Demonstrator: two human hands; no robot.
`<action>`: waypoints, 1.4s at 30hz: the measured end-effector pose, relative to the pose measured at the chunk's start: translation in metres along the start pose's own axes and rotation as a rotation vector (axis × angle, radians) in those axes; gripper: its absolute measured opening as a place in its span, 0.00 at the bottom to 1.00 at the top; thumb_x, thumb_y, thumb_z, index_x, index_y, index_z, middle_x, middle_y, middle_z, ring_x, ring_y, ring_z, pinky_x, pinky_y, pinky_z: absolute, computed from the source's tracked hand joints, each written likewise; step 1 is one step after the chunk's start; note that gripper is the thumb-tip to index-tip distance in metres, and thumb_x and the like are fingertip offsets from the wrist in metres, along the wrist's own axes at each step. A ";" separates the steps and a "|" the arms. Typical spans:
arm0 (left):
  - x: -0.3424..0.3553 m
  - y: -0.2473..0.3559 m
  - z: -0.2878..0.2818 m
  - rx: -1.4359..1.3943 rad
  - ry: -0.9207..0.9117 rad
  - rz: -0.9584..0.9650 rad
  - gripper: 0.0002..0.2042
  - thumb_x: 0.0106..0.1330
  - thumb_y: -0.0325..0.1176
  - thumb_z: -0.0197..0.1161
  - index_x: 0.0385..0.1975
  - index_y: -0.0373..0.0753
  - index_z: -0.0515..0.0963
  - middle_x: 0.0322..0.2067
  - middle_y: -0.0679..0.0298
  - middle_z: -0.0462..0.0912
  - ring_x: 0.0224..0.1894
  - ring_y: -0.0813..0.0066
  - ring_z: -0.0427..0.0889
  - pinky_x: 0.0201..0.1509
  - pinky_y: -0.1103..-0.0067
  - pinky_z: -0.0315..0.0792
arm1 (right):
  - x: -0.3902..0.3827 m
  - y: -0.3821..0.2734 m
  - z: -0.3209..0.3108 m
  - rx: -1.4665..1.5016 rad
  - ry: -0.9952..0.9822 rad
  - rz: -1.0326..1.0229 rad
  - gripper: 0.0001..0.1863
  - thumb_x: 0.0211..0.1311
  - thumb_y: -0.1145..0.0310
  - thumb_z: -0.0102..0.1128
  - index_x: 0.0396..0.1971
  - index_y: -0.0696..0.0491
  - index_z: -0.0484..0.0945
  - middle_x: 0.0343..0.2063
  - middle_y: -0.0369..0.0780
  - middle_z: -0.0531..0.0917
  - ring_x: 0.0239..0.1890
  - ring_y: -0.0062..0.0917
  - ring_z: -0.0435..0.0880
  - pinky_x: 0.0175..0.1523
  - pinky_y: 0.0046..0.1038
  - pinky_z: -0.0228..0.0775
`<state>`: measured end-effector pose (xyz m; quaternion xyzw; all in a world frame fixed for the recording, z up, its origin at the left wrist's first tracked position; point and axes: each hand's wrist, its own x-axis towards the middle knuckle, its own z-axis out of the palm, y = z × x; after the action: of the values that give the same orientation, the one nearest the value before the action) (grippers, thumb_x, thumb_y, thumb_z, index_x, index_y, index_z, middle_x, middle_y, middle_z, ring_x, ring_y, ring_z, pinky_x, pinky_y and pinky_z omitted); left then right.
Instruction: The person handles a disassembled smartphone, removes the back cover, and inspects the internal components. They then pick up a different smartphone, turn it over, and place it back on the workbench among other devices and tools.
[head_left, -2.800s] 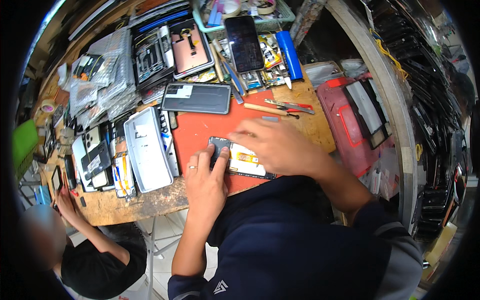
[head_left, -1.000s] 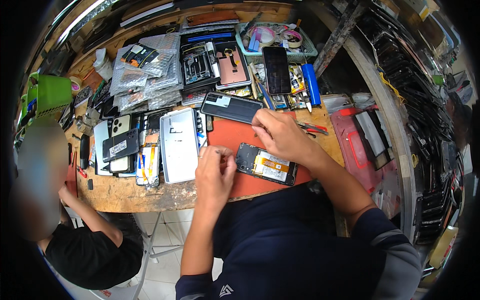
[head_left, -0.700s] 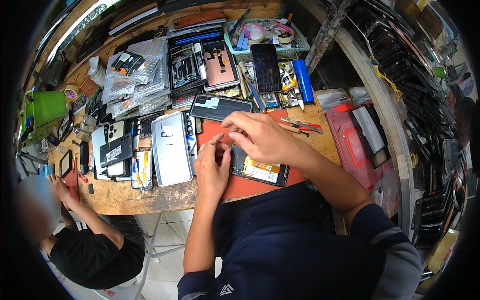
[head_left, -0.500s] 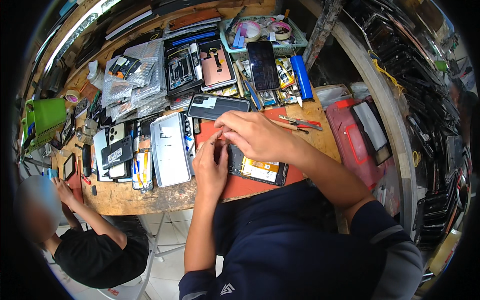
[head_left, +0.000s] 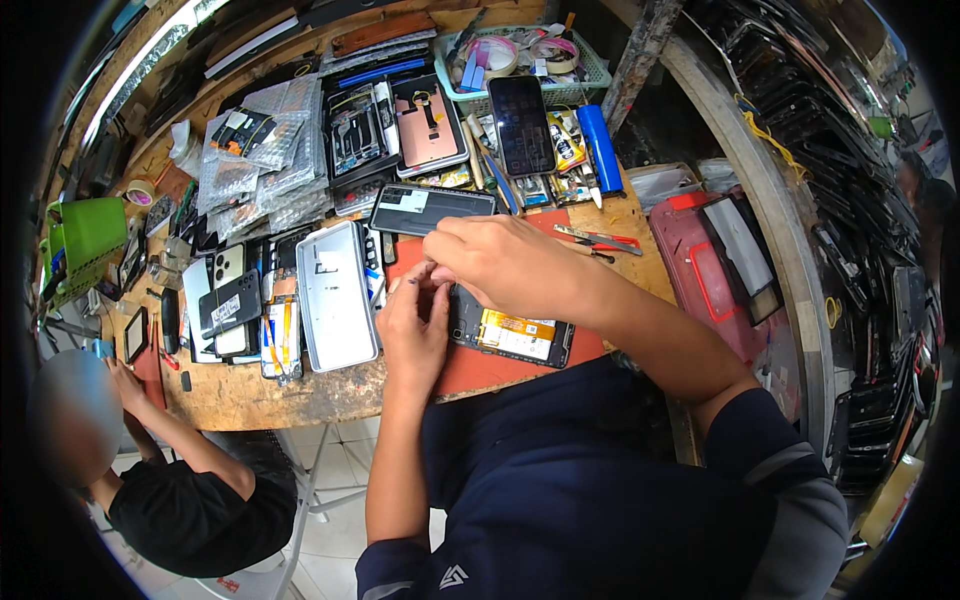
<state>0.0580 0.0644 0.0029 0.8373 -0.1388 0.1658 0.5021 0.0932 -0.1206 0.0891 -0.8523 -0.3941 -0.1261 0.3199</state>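
Observation:
My left hand (head_left: 412, 328) and my right hand (head_left: 495, 260) meet over the left end of an opened smartphone (head_left: 465, 325). The fingers of both are closed and pinched close together. A tiny dark piece shows at the left fingertips, too small to name; whatever the right fingers grip is hidden beneath that hand. The phone lies on a red mat (head_left: 480, 374), its battery (head_left: 525, 340) with a yellow-orange strip exposed. Just beyond my hands sits a dark phone back cover (head_left: 432, 210) with a pale label.
A white tray-like lid (head_left: 340, 300) and several phones (head_left: 232, 305) lie to the left. Tweezers (head_left: 598, 238) rest at right. Farther back are a dark phone (head_left: 521, 130), a blue roll (head_left: 599, 150) and a basket (head_left: 590, 88). Another person (head_left: 195, 500) sits at left.
My hands stay pinched together over the phone, with only a slight shift of the fingers. The whole view has moved a little.

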 end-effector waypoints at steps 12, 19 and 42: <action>0.002 0.004 -0.005 0.064 -0.127 0.009 0.16 0.67 0.19 0.67 0.55 0.30 0.79 0.41 0.47 0.87 0.43 0.52 0.88 0.48 0.65 0.80 | 0.005 0.001 0.000 0.025 -0.161 -0.001 0.07 0.61 0.79 0.61 0.38 0.62 0.76 0.38 0.53 0.85 0.42 0.50 0.87 0.46 0.46 0.80; 0.004 0.000 -0.007 0.014 -0.196 -0.044 0.13 0.69 0.19 0.62 0.53 0.29 0.78 0.40 0.44 0.85 0.44 0.42 0.85 0.49 0.60 0.77 | 0.017 -0.004 -0.001 -0.197 -0.343 0.116 0.07 0.58 0.78 0.61 0.37 0.58 0.76 0.36 0.48 0.83 0.45 0.45 0.86 0.47 0.43 0.78; 0.003 -0.017 -0.138 0.927 0.047 -0.068 0.06 0.63 0.29 0.72 0.37 0.37 0.89 0.34 0.57 0.81 0.41 0.55 0.79 0.47 0.63 0.71 | 0.012 0.002 -0.005 -0.175 -0.372 0.086 0.16 0.55 0.79 0.66 0.43 0.58 0.73 0.38 0.48 0.79 0.42 0.45 0.85 0.41 0.45 0.76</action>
<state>0.0482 0.1943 0.0509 0.9735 -0.0111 0.2126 0.0830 0.1026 -0.1171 0.0976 -0.9014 -0.3973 0.0133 0.1716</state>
